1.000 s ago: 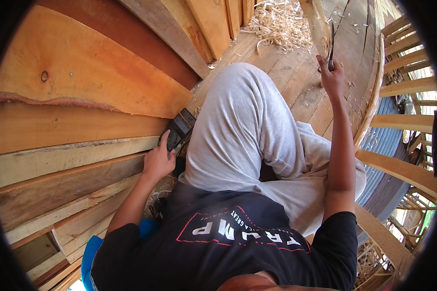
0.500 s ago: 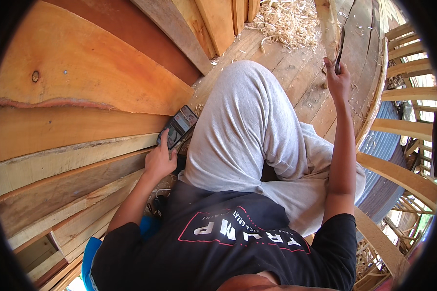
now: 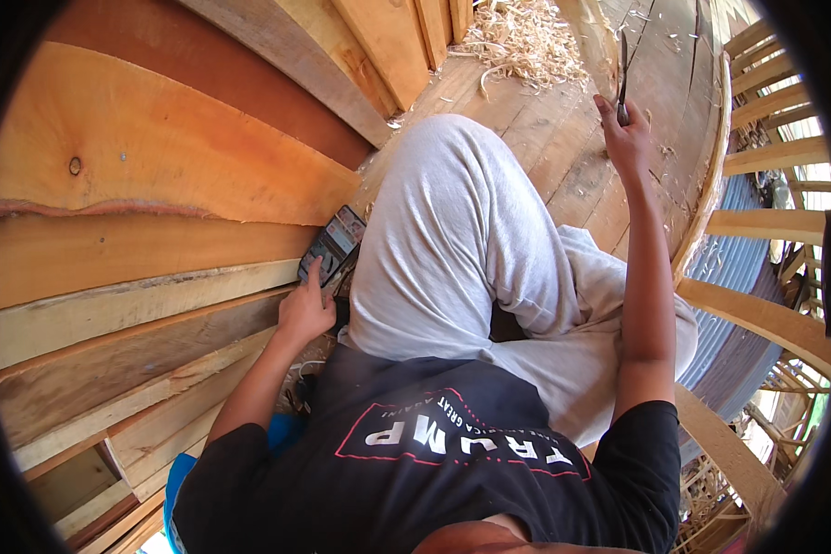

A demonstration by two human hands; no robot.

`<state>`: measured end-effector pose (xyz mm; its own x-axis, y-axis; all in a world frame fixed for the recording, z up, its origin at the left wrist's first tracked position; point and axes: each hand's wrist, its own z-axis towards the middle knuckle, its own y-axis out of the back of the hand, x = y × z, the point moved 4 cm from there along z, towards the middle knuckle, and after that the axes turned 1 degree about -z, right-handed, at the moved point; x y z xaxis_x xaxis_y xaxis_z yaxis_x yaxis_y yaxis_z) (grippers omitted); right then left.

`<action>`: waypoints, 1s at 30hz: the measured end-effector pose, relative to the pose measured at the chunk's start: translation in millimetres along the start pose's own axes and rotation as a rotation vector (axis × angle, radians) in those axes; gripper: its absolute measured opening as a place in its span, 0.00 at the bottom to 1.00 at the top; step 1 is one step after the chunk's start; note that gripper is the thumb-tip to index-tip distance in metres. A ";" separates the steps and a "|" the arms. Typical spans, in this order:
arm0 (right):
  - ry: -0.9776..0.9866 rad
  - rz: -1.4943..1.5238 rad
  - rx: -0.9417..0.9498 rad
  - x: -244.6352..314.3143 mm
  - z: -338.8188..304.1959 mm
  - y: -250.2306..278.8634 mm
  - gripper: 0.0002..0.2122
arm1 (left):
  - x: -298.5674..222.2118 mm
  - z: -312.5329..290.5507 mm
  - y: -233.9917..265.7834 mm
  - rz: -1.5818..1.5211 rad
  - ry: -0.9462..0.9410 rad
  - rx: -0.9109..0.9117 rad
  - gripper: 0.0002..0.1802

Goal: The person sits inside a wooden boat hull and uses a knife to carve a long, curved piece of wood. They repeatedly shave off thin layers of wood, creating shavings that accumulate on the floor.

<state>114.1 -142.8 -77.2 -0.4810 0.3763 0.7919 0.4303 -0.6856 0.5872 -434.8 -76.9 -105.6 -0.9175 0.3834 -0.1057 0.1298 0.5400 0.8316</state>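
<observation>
A smartphone (image 3: 342, 233) with its screen lit leans tilted against the wooden boards, left of my raised knee. My left hand (image 3: 305, 309) reaches to it, index finger stretched out onto the lower part of the screen and thumb apart; it holds nothing. Out to the right, my right hand (image 3: 628, 143) is closed round the handle of a knife (image 3: 623, 69). The dark, narrow blade points away from me. Just left of the blade stands a pale, shaved piece of wood (image 3: 589, 37), cut off by the picture's upper edge.
Curly wood shavings (image 3: 522, 46) lie heaped on the plank floor (image 3: 545, 138). Stacked boards (image 3: 175, 138) rise along the left. A slatted wooden railing (image 3: 771, 222) runs down the right, with corrugated metal sheet (image 3: 725, 277) beyond it. My legs in grey trousers (image 3: 443, 240) fill the middle.
The view has shifted slightly, so the right hand, knife and shavings appear a little further left. My left index finger stays at the phone, whose screen picture looks somewhat different.
</observation>
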 end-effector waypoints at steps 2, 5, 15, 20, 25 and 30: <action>-0.010 0.013 0.023 2.5 -1.0 0.3 0.16 | -2.0 -2.8 0.6 -0.014 0.013 -0.018 0.42; 0.008 0.020 0.030 -0.1 -0.6 -2.0 0.16 | -6.0 -7.3 6.0 0.056 0.036 0.042 0.42; -0.080 0.058 0.108 -21.2 3.0 -2.1 0.33 | -169.8 -13.2 164.5 -0.667 -0.521 -0.543 0.42; -0.091 0.039 0.185 -6.8 0.1 25.2 0.32 | -278.9 50.8 241.1 -1.229 -1.027 -0.546 0.40; -0.049 0.043 0.215 4.5 0.6 39.1 0.23 | -339.1 106.5 266.5 -1.744 -1.343 -0.386 0.35; -0.106 0.166 0.129 -62.2 21.3 62.2 0.21 | -416.8 117.7 267.7 -2.054 -1.256 -0.153 0.17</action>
<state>187.0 -195.6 -86.4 -0.3156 0.3331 0.8885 0.5940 -0.6608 0.4588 26.6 -3.9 96.9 0.7774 -0.2279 -0.5862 -0.3336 0.6407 -0.6915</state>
